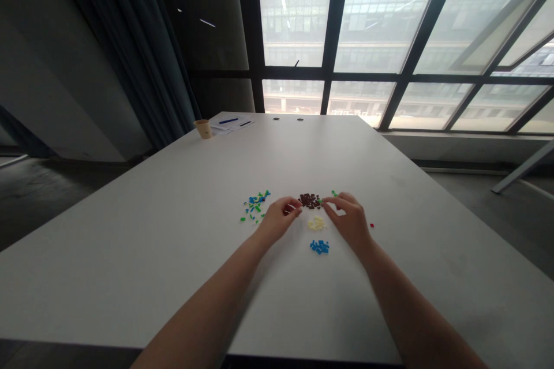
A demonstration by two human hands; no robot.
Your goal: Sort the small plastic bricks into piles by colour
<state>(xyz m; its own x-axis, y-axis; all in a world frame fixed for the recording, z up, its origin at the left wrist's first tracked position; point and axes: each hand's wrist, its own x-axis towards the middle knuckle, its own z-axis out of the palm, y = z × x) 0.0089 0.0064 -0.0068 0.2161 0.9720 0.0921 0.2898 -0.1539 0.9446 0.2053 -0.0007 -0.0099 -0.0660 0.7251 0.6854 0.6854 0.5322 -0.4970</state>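
Curtains (130, 29) fall at the far left of your view. Well beyond the dark brown brick pile (309, 200), at the far end of the white table (173, 242), stand a paper cup (203, 128) and papers (229, 125) with a blue pen (228, 121). Left of that pile lies a scattered mix of blue, green and yellow plastic bricks (255, 206). Your left hand (279, 220) comes next, just beside the pile, partly closed, its fingers (294, 206) curled toward the pile's left edge; you cannot tell whether they have hold of a piece. Just below the pile sit cream bricks (315, 223), with blue bricks (319, 247) below those. Your right hand (348, 220), right of the pile, is also partly closed, its fingertips drawn together at a small green brick (320, 200) by the pile's edge; whether they grip it you cannot tell. Further right lie a lone green brick (334, 192) and a red brick (371, 225), and beyond the pile rises a tall window (381, 29).
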